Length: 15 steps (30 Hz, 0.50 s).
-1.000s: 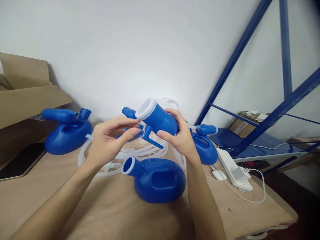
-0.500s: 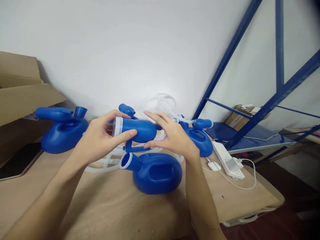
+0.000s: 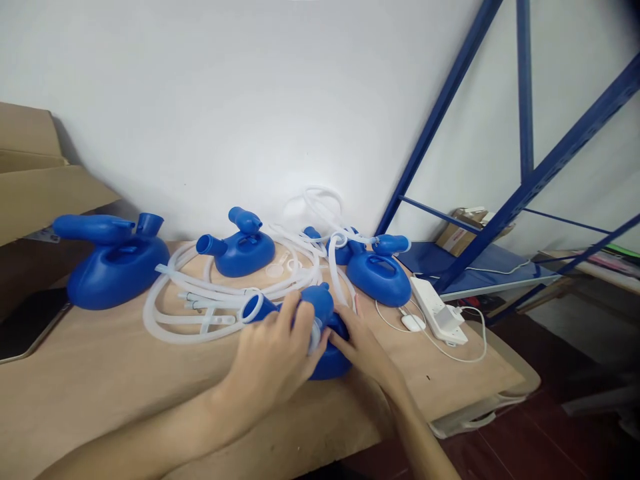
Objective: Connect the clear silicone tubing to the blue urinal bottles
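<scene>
A blue plastic urinal bottle (image 3: 333, 367) stands on the table before me, its open spout pointing left. Over its top, my left hand (image 3: 273, 353) is closed around a blue urinal cup (image 3: 319, 303) with a whitish rim, partly covered by the fingers. My right hand (image 3: 361, 343) grips the right side of the bottle near its handle, thumb close to the cup's rim. Whether the cup touches the bottle is hidden by my hands. Behind them lie coiled translucent hoses (image 3: 170, 330).
Other blue urinal bottles stand at the left (image 3: 117, 273), the back (image 3: 247, 253) and the right (image 3: 380, 280). A power strip (image 3: 440, 313) with a white cable lies right. A dark phone (image 3: 35, 323) and a cardboard box (image 3: 50, 197) are far left, a blue shelf frame (image 3: 450, 263) right.
The blue cup has come down from above the front bottle onto or close to its top, turned from lying sideways. My right hand has shifted from the cup to the bottle's side.
</scene>
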Motion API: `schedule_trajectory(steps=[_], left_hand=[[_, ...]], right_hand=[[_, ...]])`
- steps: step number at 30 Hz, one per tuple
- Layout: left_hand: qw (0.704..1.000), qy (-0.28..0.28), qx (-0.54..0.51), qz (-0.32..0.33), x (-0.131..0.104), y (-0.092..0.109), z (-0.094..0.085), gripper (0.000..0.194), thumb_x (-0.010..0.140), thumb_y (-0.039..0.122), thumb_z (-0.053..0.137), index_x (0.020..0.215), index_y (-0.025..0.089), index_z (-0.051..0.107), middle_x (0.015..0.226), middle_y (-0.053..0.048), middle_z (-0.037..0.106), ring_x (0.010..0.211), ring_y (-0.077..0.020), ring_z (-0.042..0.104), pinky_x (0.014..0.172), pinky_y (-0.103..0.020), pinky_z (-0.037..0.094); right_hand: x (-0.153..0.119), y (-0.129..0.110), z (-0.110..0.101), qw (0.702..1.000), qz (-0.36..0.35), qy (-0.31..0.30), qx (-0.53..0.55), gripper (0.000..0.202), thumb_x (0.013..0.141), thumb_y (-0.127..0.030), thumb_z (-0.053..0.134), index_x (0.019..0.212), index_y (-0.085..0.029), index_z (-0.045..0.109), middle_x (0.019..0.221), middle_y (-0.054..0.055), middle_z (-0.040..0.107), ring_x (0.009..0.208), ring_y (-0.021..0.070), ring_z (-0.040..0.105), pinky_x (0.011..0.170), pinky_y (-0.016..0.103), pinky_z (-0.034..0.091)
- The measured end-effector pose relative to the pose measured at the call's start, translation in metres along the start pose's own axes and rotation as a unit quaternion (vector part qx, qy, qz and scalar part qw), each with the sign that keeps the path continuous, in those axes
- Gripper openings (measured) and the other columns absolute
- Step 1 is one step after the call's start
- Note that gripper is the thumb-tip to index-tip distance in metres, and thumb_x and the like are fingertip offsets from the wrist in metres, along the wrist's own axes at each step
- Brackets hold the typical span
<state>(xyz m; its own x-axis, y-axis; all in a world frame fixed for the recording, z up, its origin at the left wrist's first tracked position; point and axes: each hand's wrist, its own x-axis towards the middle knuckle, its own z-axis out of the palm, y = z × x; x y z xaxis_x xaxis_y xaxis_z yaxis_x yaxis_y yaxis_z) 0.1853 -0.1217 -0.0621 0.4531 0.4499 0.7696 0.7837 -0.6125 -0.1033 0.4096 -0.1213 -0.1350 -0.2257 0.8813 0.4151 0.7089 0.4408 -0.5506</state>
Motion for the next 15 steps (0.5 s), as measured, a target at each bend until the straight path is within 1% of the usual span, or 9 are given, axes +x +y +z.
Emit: schedule_trajectory(steps=[1,3,5,7,8,10,12,13,15], left_hand=[[0.999,0.030,0.015,0.017,-0.003,0.006,0.006,0.019,0.094,0.034,0.065,0.097,0.015,0.065,0.109,-0.017,0.079,0.052,-0.0213,0.069,0.038,-0.033,0.042],[0.995,0.082,0.026,0.045,-0.007,0.011,0.018,0.020,0.097,0.035,0.063,0.099,0.015,0.067,0.110,-0.019,0.080,0.054,-0.0203,0.071,0.041,-0.031,0.047],[0.992,0.108,0.024,0.054,-0.009,0.010,0.029,0.026,0.098,0.038,0.063,0.101,0.013,0.068,0.107,-0.020,0.080,0.056,-0.0204,0.072,0.042,-0.030,0.049],[0.992,0.115,0.025,0.053,-0.011,0.006,0.041,0.030,0.099,0.043,0.064,0.102,0.014,0.068,0.105,-0.020,0.080,0.055,-0.0203,0.071,0.042,-0.030,0.048],[0.991,0.116,0.026,0.056,-0.014,0.005,0.046,0.028,0.098,0.042,0.065,0.103,0.015,0.068,0.105,-0.019,0.080,0.055,-0.0200,0.070,0.042,-0.029,0.048],[0.992,0.101,0.032,0.074,-0.021,0.008,0.056,0.020,0.096,0.032,0.069,0.111,0.019,0.068,0.110,-0.017,0.080,0.059,-0.0198,0.072,0.047,-0.028,0.051],[0.992,0.069,0.033,0.101,-0.027,0.015,0.059,0.031,0.093,0.022,0.070,0.124,0.023,0.065,0.119,-0.017,0.078,0.067,-0.0207,0.074,0.053,-0.027,0.054],[0.992,0.044,0.026,0.112,-0.027,0.019,0.056,0.039,0.094,0.025,0.070,0.132,0.024,0.063,0.125,-0.019,0.076,0.070,-0.0216,0.075,0.054,-0.028,0.055],[0.991,-0.029,-0.004,0.128,-0.023,0.022,0.041,0.057,0.097,0.048,0.067,0.147,0.022,0.056,0.139,-0.026,0.068,0.070,-0.0233,0.075,0.052,-0.030,0.054]], right_hand=[[-0.004,0.002,0.006,1.000,-0.001,0.026,0.006,0.042,0.101,-0.034,0.058,0.142,-0.026,0.061,0.141,0.011,0.072,0.133,0.0337,0.067,0.128,0.075,-0.002],[-0.010,0.005,0.015,0.998,-0.007,0.064,0.015,0.045,0.100,-0.033,0.056,0.145,-0.026,0.061,0.141,0.011,0.072,0.132,0.0350,0.067,0.129,0.074,0.003],[-0.014,0.008,0.019,0.996,-0.004,0.086,0.024,0.048,0.100,-0.032,0.055,0.147,-0.026,0.059,0.143,0.012,0.070,0.136,0.0341,0.065,0.130,0.069,0.020],[-0.017,0.010,0.021,0.995,0.002,0.090,0.031,0.047,0.101,-0.033,0.054,0.147,-0.025,0.060,0.144,0.013,0.070,0.137,0.0330,0.064,0.126,0.063,0.038],[-0.018,0.011,0.022,0.995,0.006,0.090,0.031,0.047,0.101,-0.034,0.054,0.146,-0.024,0.061,0.145,0.014,0.069,0.138,0.0331,0.064,0.122,0.060,0.044],[-0.019,0.013,0.025,0.995,0.018,0.099,0.026,0.047,0.100,-0.036,0.055,0.143,-0.023,0.063,0.148,0.016,0.066,0.140,0.0345,0.061,0.116,0.057,0.052],[-0.021,0.016,0.028,0.992,0.034,0.118,0.025,0.047,0.096,-0.037,0.058,0.141,-0.026,0.066,0.149,0.014,0.064,0.142,0.0365,0.059,0.113,0.057,0.055],[-0.022,0.018,0.030,0.991,0.041,0.128,0.027,0.047,0.094,-0.037,0.060,0.139,-0.029,0.067,0.148,0.013,0.066,0.142,0.0372,0.060,0.113,0.058,0.056],[-0.023,0.020,0.032,0.989,0.049,0.135,0.032,0.045,0.092,-0.036,0.062,0.136,-0.033,0.068,0.140,0.010,0.070,0.137,0.0379,0.063,0.111,0.059,0.057]])
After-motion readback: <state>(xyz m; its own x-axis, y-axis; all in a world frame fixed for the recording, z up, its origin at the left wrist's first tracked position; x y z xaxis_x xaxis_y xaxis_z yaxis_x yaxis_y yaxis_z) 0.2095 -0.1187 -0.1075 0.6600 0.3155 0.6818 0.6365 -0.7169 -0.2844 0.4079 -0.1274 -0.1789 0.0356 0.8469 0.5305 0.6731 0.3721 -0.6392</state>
